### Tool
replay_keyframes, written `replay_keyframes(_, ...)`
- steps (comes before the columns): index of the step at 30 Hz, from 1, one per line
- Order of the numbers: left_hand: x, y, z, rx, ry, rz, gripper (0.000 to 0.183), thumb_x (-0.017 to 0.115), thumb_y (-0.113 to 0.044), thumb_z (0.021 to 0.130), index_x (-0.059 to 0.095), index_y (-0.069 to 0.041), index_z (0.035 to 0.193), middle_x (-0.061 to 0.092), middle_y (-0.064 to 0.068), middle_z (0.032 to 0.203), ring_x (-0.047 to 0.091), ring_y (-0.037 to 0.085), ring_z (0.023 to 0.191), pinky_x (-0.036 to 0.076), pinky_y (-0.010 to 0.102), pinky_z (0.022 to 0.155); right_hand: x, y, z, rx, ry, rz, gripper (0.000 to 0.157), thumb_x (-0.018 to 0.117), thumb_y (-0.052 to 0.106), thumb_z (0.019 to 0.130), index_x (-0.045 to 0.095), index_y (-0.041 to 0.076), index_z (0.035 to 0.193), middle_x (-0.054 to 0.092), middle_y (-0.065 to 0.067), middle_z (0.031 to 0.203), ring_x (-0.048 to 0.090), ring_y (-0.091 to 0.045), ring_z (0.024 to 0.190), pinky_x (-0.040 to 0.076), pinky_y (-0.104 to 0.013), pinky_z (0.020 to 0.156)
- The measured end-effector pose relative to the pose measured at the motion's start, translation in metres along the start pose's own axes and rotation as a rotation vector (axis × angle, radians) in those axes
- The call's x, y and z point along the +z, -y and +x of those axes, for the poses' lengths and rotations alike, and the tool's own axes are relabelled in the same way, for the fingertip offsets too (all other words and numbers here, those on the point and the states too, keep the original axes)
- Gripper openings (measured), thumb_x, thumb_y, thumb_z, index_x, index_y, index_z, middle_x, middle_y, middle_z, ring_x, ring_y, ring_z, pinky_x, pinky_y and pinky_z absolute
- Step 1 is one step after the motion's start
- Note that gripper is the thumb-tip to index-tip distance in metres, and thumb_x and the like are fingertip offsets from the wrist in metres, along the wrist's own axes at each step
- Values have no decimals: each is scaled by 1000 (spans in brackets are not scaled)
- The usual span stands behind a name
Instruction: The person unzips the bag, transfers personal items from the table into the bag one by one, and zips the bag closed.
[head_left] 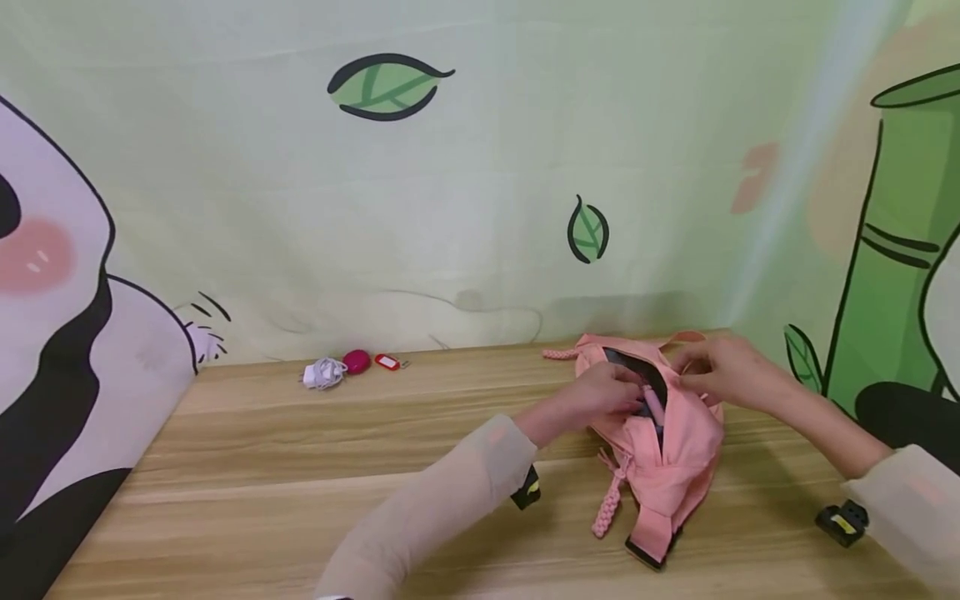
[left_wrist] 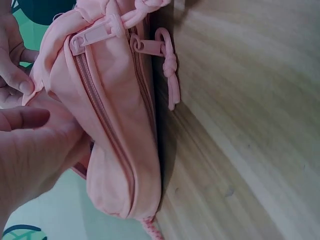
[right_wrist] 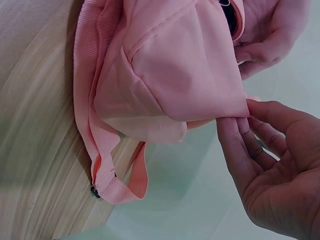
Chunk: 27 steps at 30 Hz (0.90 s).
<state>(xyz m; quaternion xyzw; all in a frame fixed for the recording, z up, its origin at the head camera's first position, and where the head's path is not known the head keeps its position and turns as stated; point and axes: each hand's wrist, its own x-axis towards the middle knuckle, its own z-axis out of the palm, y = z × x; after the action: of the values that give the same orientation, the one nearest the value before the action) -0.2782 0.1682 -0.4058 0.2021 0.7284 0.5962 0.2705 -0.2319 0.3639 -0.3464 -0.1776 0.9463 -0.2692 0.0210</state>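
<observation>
A pink bag (head_left: 693, 433) lies on the wooden table at the right, its zipped opening spread to show a dark lining. My left hand (head_left: 600, 392) reaches into that opening from the left, and the fabric hides some of its fingers in the left wrist view. Just by those fingertips, a slim pink stick-like thing (head_left: 655, 406) shows inside the bag; whether they hold it is unclear. On the far side, my right hand (right_wrist: 280, 165) pinches the bag's fabric between thumb and fingers, drawing it outward.
Near the table's back edge lie a white charger with a wound cable (head_left: 324, 373), a round dark-pink case (head_left: 357, 361) and a small red tag (head_left: 387, 362). A braided pink zipper pull (head_left: 609, 504) hangs onto the table. Behind stands a printed cloth backdrop (head_left: 480, 208).
</observation>
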Motion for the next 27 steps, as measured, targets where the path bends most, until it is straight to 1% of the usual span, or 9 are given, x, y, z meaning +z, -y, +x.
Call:
replay_keyframes(3,2,-1,2,-44,82,-151,34,41,0,98,47,14,129,55,28,124,55,34,116,47,36,95,1,-1,0,-24,-4,-24,5,70,13,85,70,10,88,66,2,75,62,-10,57,51,-25,51)
replay_keyframes(5,3,0,3,-68,109,-197,35,39,0,98,46,14,129,53,29,126,52,35,119,45,38,98,3,-1,0,-25,-3,-34,4,70,13,84,70,11,87,66,3,74,61,-10,58,51,-25,51)
replay_keyframes(8,6,0,6,-87,122,-274,34,39,2,97,48,15,127,53,30,126,52,36,120,44,39,98,6,1,-1,-9,-11,-28,5,69,12,84,70,10,89,67,1,76,62,-10,59,51,-25,52)
replay_keyframes(12,8,0,13,-118,116,-435,33,39,4,95,50,16,123,54,29,124,52,36,120,43,39,100,9,4,-2,-7,-16,-20,8,67,12,86,69,8,93,68,-2,78,62,-10,59,50,-25,52)
replay_keyframes(17,5,4,16,-165,146,-561,37,33,4,98,42,17,131,45,30,134,43,36,128,36,38,106,10,2,-3,-28,-44,-60,6,67,15,87,69,10,89,65,2,71,59,-9,56,47,-24,51)
replay_keyframes(21,-1,5,13,-174,157,-564,40,33,2,98,36,17,135,40,33,137,39,38,130,35,38,107,8,-1,-5,-41,-49,-80,5,67,16,88,68,11,88,62,4,67,57,-9,54,45,-24,49)
replay_keyframes(24,-8,5,7,-136,137,-497,40,36,0,98,37,18,134,44,34,133,44,40,127,38,40,104,7,-2,-5,-31,-45,-78,5,67,15,88,68,11,89,63,4,68,57,-9,54,45,-24,49)
replay_keyframes(26,-13,6,0,-78,124,-391,37,38,0,98,42,17,130,49,34,128,50,40,120,44,39,99,7,-2,-5,-23,-43,-76,5,67,14,88,68,11,90,63,4,68,58,-9,55,45,-24,49)
replay_keyframes(27,-16,8,-3,-18,121,-285,34,39,-1,98,46,16,128,53,32,125,55,37,116,47,37,95,7,-2,-6,-20,-45,-74,4,67,13,88,69,10,90,63,3,68,58,-9,55,45,-24,48)
